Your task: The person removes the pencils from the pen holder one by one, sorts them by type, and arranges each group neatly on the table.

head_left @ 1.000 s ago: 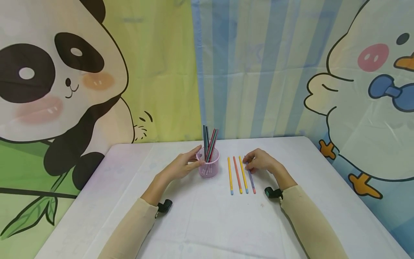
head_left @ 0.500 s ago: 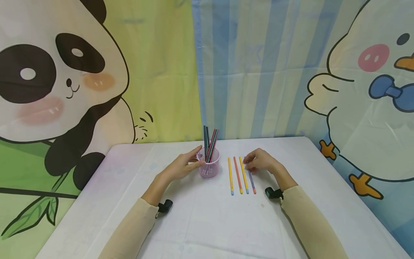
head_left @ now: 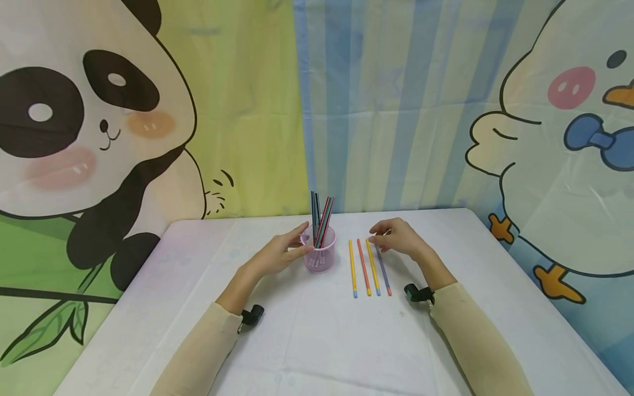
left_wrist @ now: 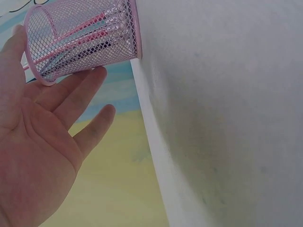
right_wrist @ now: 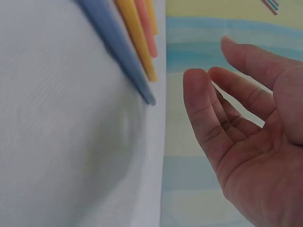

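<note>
— What's changed?
— The right hand (head_left: 399,240) has lifted off the blue pencil (head_left: 383,270), fingers loose and empty.
— And the pencil?
— Flat on the table (head_left: 307,341), long axis near-to-far (just under that hand). Farther left, the left hand (head_left: 277,254) rests open-fingered against the cup (head_left: 320,254).

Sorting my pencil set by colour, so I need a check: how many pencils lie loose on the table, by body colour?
Yellow pencils: 2, the leftmost and the third from the left
Orange pencil: 1
Blue-purple pencil: 1
Total: 4 loose pencils on the table; those in the pink mesh cup are not counted.
</note>
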The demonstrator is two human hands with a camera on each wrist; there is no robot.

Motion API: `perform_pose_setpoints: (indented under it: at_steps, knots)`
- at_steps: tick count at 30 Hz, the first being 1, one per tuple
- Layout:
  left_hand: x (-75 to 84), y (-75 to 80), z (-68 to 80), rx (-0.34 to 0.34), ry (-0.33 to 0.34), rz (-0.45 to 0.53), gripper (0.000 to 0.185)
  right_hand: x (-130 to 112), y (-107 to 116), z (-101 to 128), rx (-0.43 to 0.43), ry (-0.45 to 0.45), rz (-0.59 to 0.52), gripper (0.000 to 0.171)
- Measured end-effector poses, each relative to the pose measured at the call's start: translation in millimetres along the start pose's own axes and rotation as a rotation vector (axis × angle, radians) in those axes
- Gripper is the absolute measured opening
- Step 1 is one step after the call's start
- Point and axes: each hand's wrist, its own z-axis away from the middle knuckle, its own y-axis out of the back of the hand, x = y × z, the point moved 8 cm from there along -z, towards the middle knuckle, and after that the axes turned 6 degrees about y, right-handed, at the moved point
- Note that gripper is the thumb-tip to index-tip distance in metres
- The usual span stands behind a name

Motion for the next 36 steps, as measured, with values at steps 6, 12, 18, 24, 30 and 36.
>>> perform_pose_setpoints:
  at_steps: [6,12,18,24,30,36]
  knots:
    - [-1.2,0.9,-0.6,0.002,-0.003,-0.006,0.079,-25,2,3,0.034,0.096,-0.054,0.037]
    - [-1.9,1.3,-1.3,0.0,-0.002,-0.003,0.079,-60,-4,8,0.047,0.272,-0.152,0.034]
    - [-0.5,2.2,-0.7,0.009,-0.014,0.007,0.078,-87,-18,10,0.108,0.378,-0.124,0.034]
    - [-1.0,2.8,-2.2,0.013,-0.006,0.021,0.077,-91,-41,8,0.073,0.377,-0.092,0.039]
    - [1.8,16.2,-4.7,0.176,-0.019,0.074,0.07,-88,-57,4,0.034,0.386,-0.11,0.037]
    - [20.1,41.6,-4.3,0.484,-0.176,0.171,0.049,-86,-62,1,0.033,0.373,-0.108,0.032]
